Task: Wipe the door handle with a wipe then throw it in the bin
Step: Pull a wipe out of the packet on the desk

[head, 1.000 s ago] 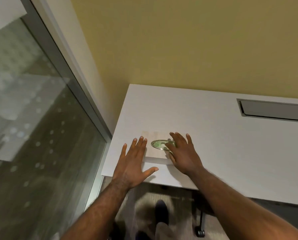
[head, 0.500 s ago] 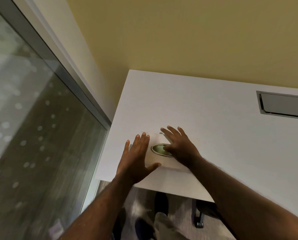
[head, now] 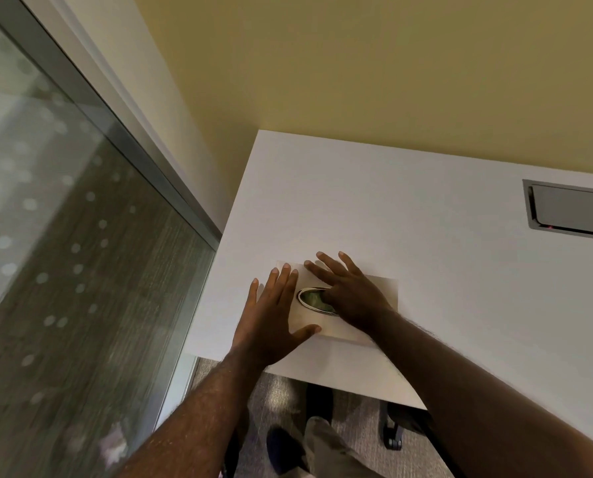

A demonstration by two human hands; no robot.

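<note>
I see both hands flat on a pale wipe box (head: pixel 367 305) lying near the front left corner of the white table (head: pixel 426 236). My left hand (head: pixel 271 319) lies spread, fingers straight and thumb out, pressing the box's left end, gripping nothing. My right hand (head: pixel 350 294) rests over the right part of the oval dispenser opening (head: pixel 310 298), fingers extended and splayed; whether it pinches a wipe underneath, I cannot tell. The two hands sit just beside each other. A grey hatch (head: pixel 578 212) is set in the table far right. A glass panel (head: pixel 64 270) stands at left.
</note>
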